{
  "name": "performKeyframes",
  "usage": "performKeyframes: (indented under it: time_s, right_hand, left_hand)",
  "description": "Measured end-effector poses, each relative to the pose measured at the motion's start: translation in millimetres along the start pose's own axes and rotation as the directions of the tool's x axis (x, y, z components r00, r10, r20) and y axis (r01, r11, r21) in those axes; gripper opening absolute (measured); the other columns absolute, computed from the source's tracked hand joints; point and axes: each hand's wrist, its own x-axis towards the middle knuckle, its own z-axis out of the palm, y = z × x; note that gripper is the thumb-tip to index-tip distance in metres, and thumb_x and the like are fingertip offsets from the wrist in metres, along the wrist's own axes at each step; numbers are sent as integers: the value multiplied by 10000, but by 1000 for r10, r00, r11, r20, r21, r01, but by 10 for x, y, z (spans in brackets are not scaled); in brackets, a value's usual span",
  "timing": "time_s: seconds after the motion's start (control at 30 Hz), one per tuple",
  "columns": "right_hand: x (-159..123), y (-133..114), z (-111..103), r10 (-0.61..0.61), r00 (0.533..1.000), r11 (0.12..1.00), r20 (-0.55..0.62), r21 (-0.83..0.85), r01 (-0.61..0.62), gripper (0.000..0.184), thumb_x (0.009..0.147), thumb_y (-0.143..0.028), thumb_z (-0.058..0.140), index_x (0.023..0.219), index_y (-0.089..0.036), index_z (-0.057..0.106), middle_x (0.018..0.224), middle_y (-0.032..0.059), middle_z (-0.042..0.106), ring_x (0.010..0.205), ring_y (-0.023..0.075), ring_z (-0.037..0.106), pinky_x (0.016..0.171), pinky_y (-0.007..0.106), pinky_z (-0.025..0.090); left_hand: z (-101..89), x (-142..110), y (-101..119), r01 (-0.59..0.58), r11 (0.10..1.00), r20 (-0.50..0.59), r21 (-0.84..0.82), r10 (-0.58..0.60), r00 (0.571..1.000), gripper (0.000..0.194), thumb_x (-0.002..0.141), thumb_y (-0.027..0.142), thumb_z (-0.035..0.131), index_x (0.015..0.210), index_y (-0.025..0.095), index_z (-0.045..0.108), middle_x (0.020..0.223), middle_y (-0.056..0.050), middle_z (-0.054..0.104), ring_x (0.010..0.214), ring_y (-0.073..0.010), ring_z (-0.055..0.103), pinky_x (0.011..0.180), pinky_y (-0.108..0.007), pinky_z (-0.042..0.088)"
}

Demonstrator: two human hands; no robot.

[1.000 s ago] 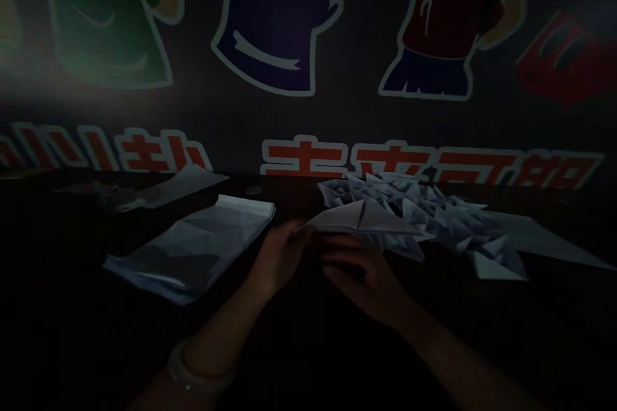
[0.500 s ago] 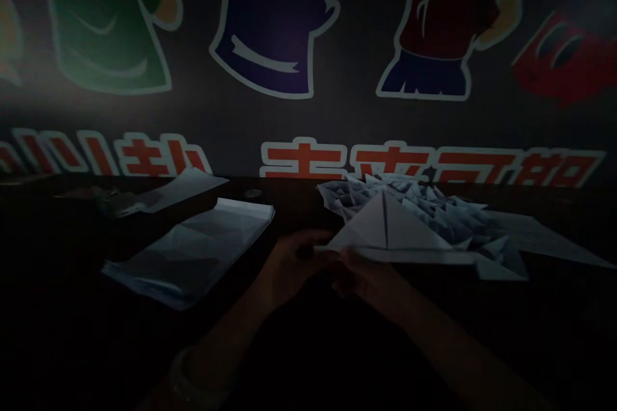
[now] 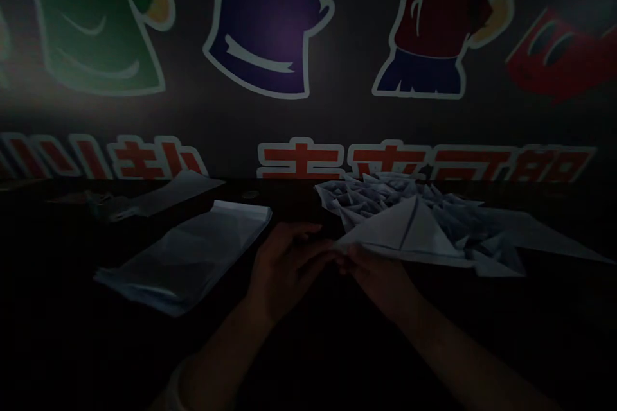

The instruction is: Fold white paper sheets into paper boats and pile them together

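The scene is very dark. My right hand (image 3: pixel 373 273) pinches the near left corner of a white folded paper piece (image 3: pixel 409 234), a pointed shape with a centre crease, held just above the dark table (image 3: pixel 72 308). My left hand (image 3: pixel 284 263) rests beside it with fingers stretched toward the same corner, touching or almost touching it. Right behind the folded piece lies a pile of several folded paper shapes (image 3: pixel 385 199).
A stack of flat white sheets (image 3: pixel 187 257) lies left of my hands. A loose sheet (image 3: pixel 164 192) sits farther back left, and a large flat sheet (image 3: pixel 544 237) extends right of the pile. A wall with cartoon figures and red characters (image 3: pixel 308 157) stands behind the table.
The folded piece has been lifted and swung to the right, toward the pile. My right hand moved up under its left corner; my left hand's fingers stretched out.
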Motion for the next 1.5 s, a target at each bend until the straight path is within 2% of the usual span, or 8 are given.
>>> performKeyframes:
  time_s: [0.37, 0.57, 0.73, 0.93, 1.13, 1.23, 1.37, 1.5]
  right_hand:
    - [-20, -12, -18, -68, 977, 997, 202, -8, 71, 167, 674, -364, 811, 805, -277, 754, 796, -10, 703, 784, 166, 629, 783, 309, 504]
    - [-21, -30, 27, -166, 956, 986, 240, 31, 164, 110, 673, -314, 819, 761, -291, 757, 851, -16, 698, 848, 169, 626, 792, 313, 500]
    - [-3, 2, 34, -130, 971, 991, 201, 33, 126, 173, 657, -331, 828, 806, -274, 762, 836, -4, 716, 820, 180, 641, 787, 339, 504]
    - [32, 46, -24, -40, 998, 999, 44, 21, 39, 223, 649, -397, 824, 703, -198, 740, 720, 13, 707, 748, 178, 635, 821, 367, 501]
    - [28, 32, -22, -54, 996, 999, 75, 1, 55, 213, 651, -385, 826, 723, -203, 744, 730, 14, 717, 743, 177, 641, 805, 356, 507]
    - [32, 19, -8, -82, 993, 996, 86, 38, 79, 176, 670, -361, 817, 698, -207, 735, 709, 3, 710, 717, 161, 638, 761, 329, 513]
    - [36, 8, 16, -72, 994, 993, 82, 100, 64, 161, 647, -317, 836, 689, -205, 729, 700, -13, 700, 675, 139, 629, 686, 289, 526]
    - [32, 5, 35, -57, 996, 994, 62, 101, 51, 168, 649, -321, 833, 704, -205, 724, 723, -8, 702, 664, 134, 627, 667, 284, 538]
  left_hand:
    - [-32, -11, 13, -9, 998, 27, -62, 10, 1000, 149, 851, 203, 643, 968, 256, 720, 1023, -43, 638, 838, -145, 588, 721, -288, 526]
    - [-15, 28, 61, 140, 954, 105, -264, -116, 988, 109, 782, 183, 717, 882, 227, 713, 1032, -51, 653, 924, -183, 610, 765, -317, 530]
    - [27, 41, 82, 220, 948, 92, -232, -203, 975, 138, 794, 82, 660, 767, 212, 699, 954, -36, 693, 924, -188, 613, 821, -343, 506]
    - [98, 5, 31, 397, 874, 112, -280, -381, 918, 59, 775, 154, 712, 792, 205, 687, 1006, -42, 704, 920, -191, 638, 812, -334, 510]
    - [96, 10, 11, 359, 905, 170, -229, -326, 930, 94, 795, 113, 669, 806, 205, 682, 932, -28, 704, 925, -183, 626, 848, -327, 481]
    - [91, 12, 40, 467, 830, 206, -306, -421, 883, 51, 786, 163, 686, 820, 197, 670, 891, -26, 701, 852, -170, 644, 781, -298, 502]
    - [91, 9, 94, 609, 666, 242, -431, -565, 789, 388, 721, 221, 753, 1087, 212, 624, 823, 6, 714, 739, -147, 662, 678, -255, 523]
    - [78, 39, 123, 602, 646, 329, -469, -505, 798, 76, 785, 251, 682, 839, 219, 725, 746, 11, 739, 689, -140, 680, 648, -237, 543]
